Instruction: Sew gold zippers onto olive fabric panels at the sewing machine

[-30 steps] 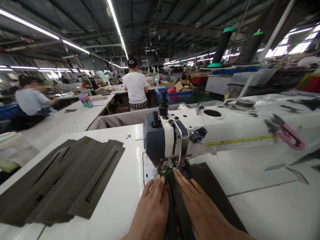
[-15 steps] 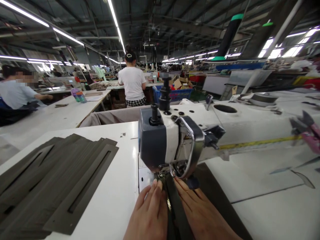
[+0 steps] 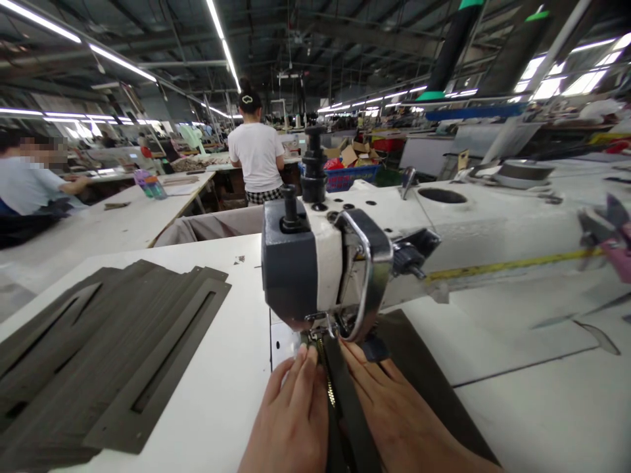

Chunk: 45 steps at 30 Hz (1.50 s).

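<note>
A long white sewing counter [image 3: 211, 387] is carrying a white-and-grey industrial sewing machine [image 3: 290, 276], while a co-worker in a white T-shirt [image 3: 256, 154] is standing with their back turned beyond it. A stack of dark olive slotted fabric panels [image 3: 148, 341] is lying left of the machine (pink-handled snips [image 3: 616, 253] are resting at the far right). A dark olive fabric strip [image 3: 350, 407] is running under the presser foot [image 3: 318, 336], with a brass-toothed zipper [image 3: 329, 391] beside it. The left hand [image 3: 290, 420] and right hand [image 3: 399, 414] are pressing down on either side of the zipper, each grip open, fingers spread rather than closed around anything.
</note>
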### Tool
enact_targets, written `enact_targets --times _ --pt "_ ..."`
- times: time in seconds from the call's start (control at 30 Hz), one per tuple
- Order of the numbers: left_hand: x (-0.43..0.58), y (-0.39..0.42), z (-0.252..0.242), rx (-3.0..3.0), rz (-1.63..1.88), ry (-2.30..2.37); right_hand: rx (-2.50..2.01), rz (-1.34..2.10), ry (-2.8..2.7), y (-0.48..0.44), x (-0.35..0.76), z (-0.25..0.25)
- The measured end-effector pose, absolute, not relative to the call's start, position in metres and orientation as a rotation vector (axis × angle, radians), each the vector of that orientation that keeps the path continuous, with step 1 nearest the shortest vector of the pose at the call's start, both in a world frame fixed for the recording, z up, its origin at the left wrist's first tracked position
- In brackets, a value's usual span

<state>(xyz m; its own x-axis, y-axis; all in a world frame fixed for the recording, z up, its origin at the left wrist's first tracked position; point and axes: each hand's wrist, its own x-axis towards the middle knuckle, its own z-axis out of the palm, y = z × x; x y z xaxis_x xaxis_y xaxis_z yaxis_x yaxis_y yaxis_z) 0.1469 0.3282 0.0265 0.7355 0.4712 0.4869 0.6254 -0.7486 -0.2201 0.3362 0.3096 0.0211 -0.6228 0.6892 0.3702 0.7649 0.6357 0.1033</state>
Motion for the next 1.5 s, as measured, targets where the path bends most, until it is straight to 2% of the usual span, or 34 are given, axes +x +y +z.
enact_targets --times 0.53,0.8,1.2,1.37,1.5 --pt "0.147 0.335 0.037 -2.699 -0.568 -0.784 -1.239 -0.210 -2.527 0.305 0.331 0.026" --pt "0.156 0.336 0.045 -2.660 -0.705 -0.741 -1.319 -0.051 -2.544 0.306 0.328 0.040" --pt "0.157 0.346 0.046 -2.862 -0.738 -1.210 -1.309 0.089 -2.465 0.322 0.329 0.038" --pt "0.142 0.343 0.044 -2.912 -0.779 -0.925 -1.155 0.050 -2.413 0.295 0.334 0.042" --pt "0.133 0.331 0.032 -2.779 -0.879 -0.677 -0.945 -0.122 -2.267 0.266 0.326 0.022"
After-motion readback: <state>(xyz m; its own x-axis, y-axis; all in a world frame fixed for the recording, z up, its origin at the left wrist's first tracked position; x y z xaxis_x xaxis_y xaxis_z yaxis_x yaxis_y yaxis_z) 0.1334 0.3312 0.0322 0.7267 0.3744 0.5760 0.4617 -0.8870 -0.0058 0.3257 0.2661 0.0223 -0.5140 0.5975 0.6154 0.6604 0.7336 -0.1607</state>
